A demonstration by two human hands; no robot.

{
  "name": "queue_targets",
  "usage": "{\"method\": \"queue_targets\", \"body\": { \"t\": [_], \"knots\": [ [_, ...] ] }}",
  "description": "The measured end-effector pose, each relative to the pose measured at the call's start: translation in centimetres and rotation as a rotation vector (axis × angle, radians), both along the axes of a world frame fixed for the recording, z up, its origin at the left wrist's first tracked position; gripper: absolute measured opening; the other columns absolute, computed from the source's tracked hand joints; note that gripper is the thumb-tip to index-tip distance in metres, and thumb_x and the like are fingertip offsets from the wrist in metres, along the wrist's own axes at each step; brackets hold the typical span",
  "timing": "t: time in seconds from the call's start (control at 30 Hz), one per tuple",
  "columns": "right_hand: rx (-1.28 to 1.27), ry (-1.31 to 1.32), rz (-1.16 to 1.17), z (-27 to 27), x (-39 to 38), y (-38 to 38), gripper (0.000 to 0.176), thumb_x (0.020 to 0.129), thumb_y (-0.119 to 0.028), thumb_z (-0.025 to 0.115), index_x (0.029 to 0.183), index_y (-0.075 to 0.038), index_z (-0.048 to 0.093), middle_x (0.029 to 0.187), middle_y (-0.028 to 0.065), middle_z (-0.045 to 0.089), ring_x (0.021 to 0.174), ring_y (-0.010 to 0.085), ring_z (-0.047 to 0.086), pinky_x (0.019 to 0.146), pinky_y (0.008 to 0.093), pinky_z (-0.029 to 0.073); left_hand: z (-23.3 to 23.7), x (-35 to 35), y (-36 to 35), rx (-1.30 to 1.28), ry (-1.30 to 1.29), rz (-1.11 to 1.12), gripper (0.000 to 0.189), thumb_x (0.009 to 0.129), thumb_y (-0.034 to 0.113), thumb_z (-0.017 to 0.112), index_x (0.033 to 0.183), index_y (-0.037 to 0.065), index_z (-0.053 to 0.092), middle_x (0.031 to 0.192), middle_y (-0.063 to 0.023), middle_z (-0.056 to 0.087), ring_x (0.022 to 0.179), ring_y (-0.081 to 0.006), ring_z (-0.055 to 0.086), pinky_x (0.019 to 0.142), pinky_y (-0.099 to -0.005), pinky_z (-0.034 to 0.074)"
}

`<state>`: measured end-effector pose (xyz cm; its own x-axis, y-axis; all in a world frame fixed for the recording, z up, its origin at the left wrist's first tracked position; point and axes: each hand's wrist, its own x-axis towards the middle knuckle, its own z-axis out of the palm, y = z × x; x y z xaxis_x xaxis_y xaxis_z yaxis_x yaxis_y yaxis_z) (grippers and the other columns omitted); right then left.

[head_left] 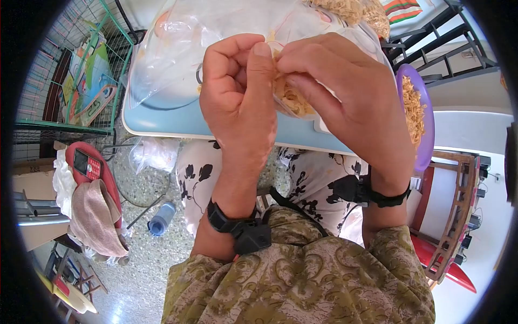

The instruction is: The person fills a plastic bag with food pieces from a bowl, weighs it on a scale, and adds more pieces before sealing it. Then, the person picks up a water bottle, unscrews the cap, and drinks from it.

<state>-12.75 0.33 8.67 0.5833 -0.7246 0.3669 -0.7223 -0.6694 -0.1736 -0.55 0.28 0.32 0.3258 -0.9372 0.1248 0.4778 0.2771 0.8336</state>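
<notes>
My left hand (237, 97) and my right hand (345, 92) are raised close together over a light blue table (162, 121). Both pinch the top of a small clear plastic bag (291, 100) filled with pale dried shreds. The fingertips of the two hands meet at the bag's mouth, which they hide. Black bands sit on both wrists. A large clear plastic bag (172, 48) lies on the table behind my left hand.
A purple bowl (426, 129) of the same dried shreds stands at the table's right edge. On the left a red stool (108, 183) carries a phone (86, 163) and a cloth (97, 216). A blue bottle (161, 218) lies on the floor. A green wire rack (81, 70) stands left.
</notes>
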Motion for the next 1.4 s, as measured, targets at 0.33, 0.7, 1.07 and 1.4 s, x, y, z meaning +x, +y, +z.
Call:
{"method": "queue_targets", "body": {
  "t": [0.33,0.7,1.07,1.4],
  "knots": [
    [0.143,-0.282,-0.07,0.7,0.9,1.0,0.026,0.079,-0.001,0.073,0.104,-0.004,0.068,0.102,0.0094,0.069,0.089,0.0248,0.067,0.079,0.031,0.052,0.0,0.2,0.0,0.01,0.064,0.038,0.02,0.097,0.022,0.065,0.108,0.005,0.061,0.079,0.0047,0.059,0.059,0.0008,0.045,0.045,-0.0155,0.032],
    [-0.039,-0.067,-0.06,-2.1,1.1,0.4,0.013,0.079,-0.002,0.07,0.091,-0.004,0.065,0.092,0.0099,0.065,0.084,0.0309,0.06,0.075,0.0366,0.05,-0.4,0.1,-0.1,-0.007,0.029,0.083,0.019,0.096,0.02,0.066,0.107,0.006,0.062,0.076,0.0042,0.057,0.058,0.0003,0.044,0.045,-0.0159,0.03],
    [0.095,-0.177,-0.435,3.2,-9.4,1.6,0.01,0.089,-0.007,0.066,0.097,-0.001,0.069,0.09,0.0114,0.07,0.082,0.0199,0.067,0.074,0.0291,0.053,-0.2,0.9,0.4,0.037,0.099,-0.033,0.019,0.098,0.012,0.062,0.112,0.001,0.057,0.089,0.0009,0.057,0.074,-0.0012,0.049,0.062,-0.015,0.04],
    [0.477,0.2,-0.4,-0.2,-10.4,-0.8,0.018,0.082,-0.013,0.072,0.085,0.0,0.059,0.078,0.0097,0.062,0.071,0.0216,0.061,0.065,0.0337,0.048,-0.3,0.1,0.2,0.066,0.015,0.023,0.019,0.098,0.016,0.064,0.11,0.002,0.058,0.085,0.0027,0.056,0.07,-0.0002,0.047,0.055,-0.0148,0.036]
  ]
}}
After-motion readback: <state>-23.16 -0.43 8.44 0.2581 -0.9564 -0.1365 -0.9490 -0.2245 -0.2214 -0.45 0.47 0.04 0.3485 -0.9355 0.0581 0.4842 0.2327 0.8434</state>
